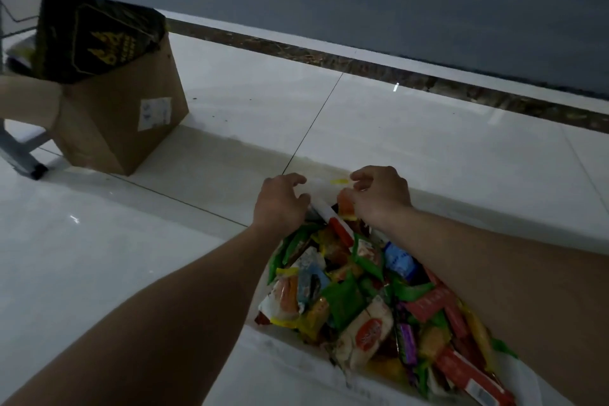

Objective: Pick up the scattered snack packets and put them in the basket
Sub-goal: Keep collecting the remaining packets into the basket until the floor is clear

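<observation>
No text is legible at this resolution. The cardboard box (131, 135) at the far-left edge of the floor carries a white label (154, 113); its print is blurred. The black bag (95, 36) inside the box shows a yellow emblem (113, 46) with unreadable lettering. The white packet (362, 339) bears a red oval (370, 332) logo, script unreadable. The red packet (468, 372) carries a barcode (481, 396), digits indistinct.

Glossy plastic snack packets (362, 290), polished reflective floor tiles (395, 128) — matt brown cardboard box (115, 122), paper label.
</observation>
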Available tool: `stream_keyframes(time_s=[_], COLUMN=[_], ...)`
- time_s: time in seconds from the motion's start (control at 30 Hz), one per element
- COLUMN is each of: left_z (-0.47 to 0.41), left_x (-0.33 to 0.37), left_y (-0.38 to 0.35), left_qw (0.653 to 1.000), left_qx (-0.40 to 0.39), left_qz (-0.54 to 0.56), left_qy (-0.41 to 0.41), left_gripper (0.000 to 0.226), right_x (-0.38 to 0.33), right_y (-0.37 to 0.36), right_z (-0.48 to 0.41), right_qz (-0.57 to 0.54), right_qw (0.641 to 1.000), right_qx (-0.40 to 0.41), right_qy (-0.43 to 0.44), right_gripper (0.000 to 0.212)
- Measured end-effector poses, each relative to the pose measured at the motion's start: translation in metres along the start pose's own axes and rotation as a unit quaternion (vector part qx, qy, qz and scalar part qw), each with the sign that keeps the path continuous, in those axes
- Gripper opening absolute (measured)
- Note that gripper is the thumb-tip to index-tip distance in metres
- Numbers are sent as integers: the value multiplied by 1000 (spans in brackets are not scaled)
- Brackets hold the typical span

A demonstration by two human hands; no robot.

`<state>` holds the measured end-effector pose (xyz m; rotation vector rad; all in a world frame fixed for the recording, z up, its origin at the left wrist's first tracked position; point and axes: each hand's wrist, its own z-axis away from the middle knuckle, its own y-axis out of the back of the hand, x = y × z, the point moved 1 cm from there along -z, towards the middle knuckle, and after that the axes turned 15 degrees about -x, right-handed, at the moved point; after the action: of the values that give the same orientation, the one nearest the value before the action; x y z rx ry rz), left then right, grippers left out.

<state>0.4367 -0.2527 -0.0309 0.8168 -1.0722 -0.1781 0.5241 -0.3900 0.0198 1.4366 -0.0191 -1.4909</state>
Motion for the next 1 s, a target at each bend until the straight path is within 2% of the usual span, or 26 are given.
stream_keyframes(time_s=[0.23,0.4,0.53,0.6,0.73,0.87,1.0], left_z=[36,82,117,134,159,174,178], left_x=[-2,11,13,10,-8,-36,-53], left_y=[10,10,3,2,0,-7,-16], left_qw=[1000,995,994,995,990,984,985], left_qx=[-6,-36,-44,-49,-87,-90,-80], left_qz=[-27,-86,-87,-73,-111,-153,-150], left_qy=[-2,-31,-47,-52,-10,16,16], left_gripper=[40,46,56,65,100,132,136], right_x=[9,37,65,75,97,125,144], right_y=[20,50,60,59,55,47,46], right_z=[32,100,137,149,174,197,207], right_qz=[119,162,175,181,180,231,235], right_qw=[990,978,973,971,970,966,967], right_qx=[-73,-123,-142,-142,-141,-104,-99], right_qy=[32,52,57,66,78,51,-5], right_gripper=[45,61,65,79,113,128,141])
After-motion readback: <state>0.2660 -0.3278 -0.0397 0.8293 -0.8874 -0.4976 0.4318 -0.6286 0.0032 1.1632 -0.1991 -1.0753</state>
